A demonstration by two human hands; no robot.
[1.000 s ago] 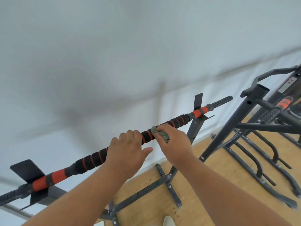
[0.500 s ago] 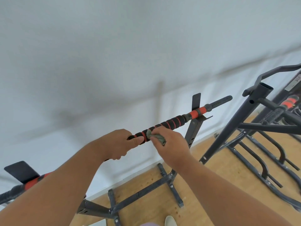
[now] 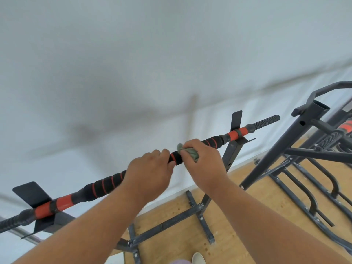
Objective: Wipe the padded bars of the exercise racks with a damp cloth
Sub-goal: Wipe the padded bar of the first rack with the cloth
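**Two hands on one padded bar**

One black-and-red padded bar (image 3: 106, 186) lies across two rack brackets; left hand (image 3: 150, 174) wraps it in a closed grip; right hand (image 3: 202, 161), just beside, presses one green cloth (image 3: 192, 154) onto the foam.

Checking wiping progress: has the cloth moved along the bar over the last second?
Cannot tell. The right hand presses the cloth at about the same place on the padded bar, short of the right-hand bracket; camera shift could explain any difference.

Bright even daylight, soft wall shadows, edges bowed
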